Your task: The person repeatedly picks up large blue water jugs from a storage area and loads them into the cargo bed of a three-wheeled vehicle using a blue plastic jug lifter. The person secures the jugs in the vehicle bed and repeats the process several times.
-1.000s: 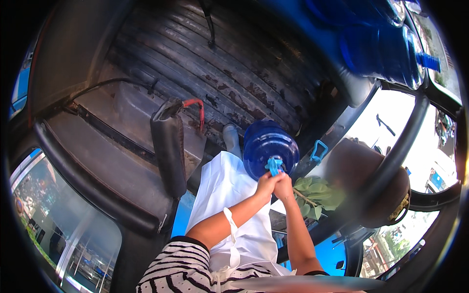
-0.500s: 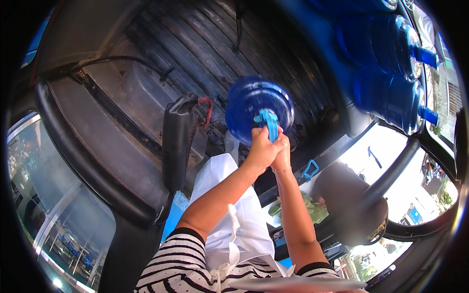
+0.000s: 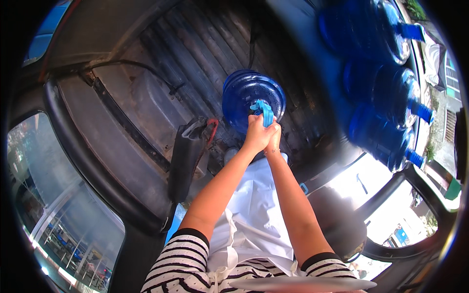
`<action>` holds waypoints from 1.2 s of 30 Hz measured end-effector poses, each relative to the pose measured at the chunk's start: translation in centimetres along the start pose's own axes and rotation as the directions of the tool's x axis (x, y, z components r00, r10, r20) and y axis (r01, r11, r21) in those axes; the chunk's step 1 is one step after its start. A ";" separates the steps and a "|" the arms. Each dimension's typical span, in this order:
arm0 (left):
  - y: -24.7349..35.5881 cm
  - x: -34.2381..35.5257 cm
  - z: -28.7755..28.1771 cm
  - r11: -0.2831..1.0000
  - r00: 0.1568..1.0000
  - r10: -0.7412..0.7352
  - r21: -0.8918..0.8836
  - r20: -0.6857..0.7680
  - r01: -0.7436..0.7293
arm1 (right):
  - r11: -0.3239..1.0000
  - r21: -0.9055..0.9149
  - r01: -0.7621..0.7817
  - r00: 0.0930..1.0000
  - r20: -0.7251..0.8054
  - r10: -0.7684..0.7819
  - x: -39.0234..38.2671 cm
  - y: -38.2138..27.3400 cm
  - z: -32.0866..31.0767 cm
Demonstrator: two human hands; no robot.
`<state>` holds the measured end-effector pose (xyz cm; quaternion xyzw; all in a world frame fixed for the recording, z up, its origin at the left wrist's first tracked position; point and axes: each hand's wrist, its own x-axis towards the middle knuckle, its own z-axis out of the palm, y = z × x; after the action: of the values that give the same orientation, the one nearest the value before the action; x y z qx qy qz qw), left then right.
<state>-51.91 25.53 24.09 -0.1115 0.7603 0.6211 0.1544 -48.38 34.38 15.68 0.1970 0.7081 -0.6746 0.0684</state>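
A big round blue water jug (image 3: pixel 238 105) is in front of me, over the ribbed metal floor. A light blue carrying handle (image 3: pixel 267 115) is fitted at its neck, which points toward me. My left hand (image 3: pixel 256 132) is closed around this handle. Pressed against it, my right hand (image 3: pixel 273 136) grips the same handle from the right. Both arms stretch forward, and the fingers partly hide each other and the neck. Whether the jug rests on the floor or hangs just above it, I cannot tell.
Several blue water jugs (image 3: pixel 383 93) lie on their sides in a stack at the right. A black padded piece (image 3: pixel 188 154) with a red strip stands left of my arms. The ribbed metal floor (image 3: pixel 190 53) stretches away ahead, beside a grey side panel (image 3: pixel 105 136).
My hands have moved slightly forward and left with the jug, keeping their grip. The view has shifted, so the stacked jugs sit lower and more of them shows.
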 end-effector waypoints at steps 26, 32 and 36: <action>3.6 7.7 -4.7 0.931 0.930 -0.359 -0.096 -0.081 0.351 | 0.659 -0.487 -0.573 0.733 0.054 0.678 7.3 -13.0 4.1; 5.6 10.8 -5.5 0.876 0.870 -0.477 -0.147 -0.128 0.459 | 0.798 -0.481 -0.363 0.862 0.151 0.483 8.7 -11.3 6.6; 5.9 13.8 -5.4 0.759 0.767 -0.625 -0.343 -0.144 0.554 | 0.876 -0.472 -0.103 0.905 0.322 0.280 11.4 -11.5 7.7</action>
<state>-67.36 21.74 25.28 -0.4448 0.6024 0.6219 0.2289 -64.37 28.84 21.56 0.1121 0.7926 -0.5099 0.3150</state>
